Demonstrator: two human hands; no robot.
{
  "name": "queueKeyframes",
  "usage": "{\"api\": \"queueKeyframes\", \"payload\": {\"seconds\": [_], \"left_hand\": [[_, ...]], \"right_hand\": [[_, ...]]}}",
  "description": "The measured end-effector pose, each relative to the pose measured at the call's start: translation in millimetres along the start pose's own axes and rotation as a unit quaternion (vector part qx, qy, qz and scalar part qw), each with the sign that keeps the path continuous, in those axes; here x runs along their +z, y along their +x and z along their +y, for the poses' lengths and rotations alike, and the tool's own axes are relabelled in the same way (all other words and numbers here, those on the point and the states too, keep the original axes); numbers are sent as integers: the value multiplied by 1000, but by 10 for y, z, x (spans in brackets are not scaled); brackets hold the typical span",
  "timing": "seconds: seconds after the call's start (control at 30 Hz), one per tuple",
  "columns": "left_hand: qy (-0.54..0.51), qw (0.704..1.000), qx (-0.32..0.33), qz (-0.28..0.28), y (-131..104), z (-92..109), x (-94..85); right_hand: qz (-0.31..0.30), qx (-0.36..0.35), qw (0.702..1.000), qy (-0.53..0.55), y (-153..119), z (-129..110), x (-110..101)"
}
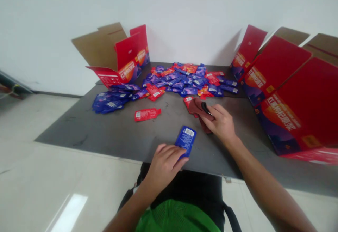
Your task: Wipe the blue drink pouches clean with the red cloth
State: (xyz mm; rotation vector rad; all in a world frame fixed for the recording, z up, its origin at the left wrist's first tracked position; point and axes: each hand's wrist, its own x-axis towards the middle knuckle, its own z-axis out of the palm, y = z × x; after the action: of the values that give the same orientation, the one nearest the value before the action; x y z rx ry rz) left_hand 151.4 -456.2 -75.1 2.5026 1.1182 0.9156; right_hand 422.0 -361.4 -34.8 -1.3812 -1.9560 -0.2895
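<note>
My left hand point(166, 163) is at the table's front edge, its fingers and thumb closed on the lower end of a blue sachet point(186, 136). A barcode label shows at the sachet's top. Farther right, my right hand point(223, 122) grips a folded brown cloth point(196, 107); a small black item point(204, 107) shows by the fingers, its kind unclear. Partly under the cloth lies a red sachet point(188, 101). Another red sachet point(147, 114) lies flat by itself to the left.
Blue and red sachets form a big pile point(182, 78) along the wall. A stack of blue sachets point(108, 101) lies at left. An open red carton point(118, 61) stands behind it, and more open red cartons point(280, 84) line the right side of the grey table point(105, 129).
</note>
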Motion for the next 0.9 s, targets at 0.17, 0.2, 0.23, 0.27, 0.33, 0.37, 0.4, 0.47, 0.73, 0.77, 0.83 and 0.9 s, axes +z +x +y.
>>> {"api": "queueKeyframes", "payload": {"seconds": [0.17, 0.2, 0.23, 0.27, 0.33, 0.37, 0.4, 0.47, 0.73, 0.77, 0.83, 0.9], "left_hand": [[80, 989, -116, -35, 241, 89, 98], [91, 986, -130, -53, 288, 103, 122], [103, 982, -141, -72, 339, 114, 139], [113, 978, -150, -93, 394, 123, 148], [135, 968, -165, -133, 514, 135, 137], [146, 962, -170, -153, 575, 142, 120], [159, 956, -172, -176, 634, 152, 96], [185, 944, -164, -219, 728, 182, 39], [233, 945, -53, -224, 720, 120, -128], [239, 946, -43, -215, 708, 67, -143], [240, 947, -39, -210, 692, -58, -195], [226, 950, -41, -213, 685, -204, -298]], "right_hand": [[17, 10, 998, 57, -67, 188, 13], [18, 14, 998, 60, -66, 224, 14], [24, 18, 998, 61, -62, 254, 11], [30, 24, 997, 62, -57, 278, 4], [42, 35, 996, 68, -46, 312, -14], [47, 39, 995, 73, -42, 325, -22], [50, 41, 995, 79, -40, 338, -28], [56, 43, 993, 91, -41, 360, -34], [58, 52, 991, 113, -44, 362, -76], [54, 54, 990, 116, -44, 355, -80], [45, 59, 990, 120, -45, 350, -78], [39, 59, 990, 123, -49, 356, -67]]}}
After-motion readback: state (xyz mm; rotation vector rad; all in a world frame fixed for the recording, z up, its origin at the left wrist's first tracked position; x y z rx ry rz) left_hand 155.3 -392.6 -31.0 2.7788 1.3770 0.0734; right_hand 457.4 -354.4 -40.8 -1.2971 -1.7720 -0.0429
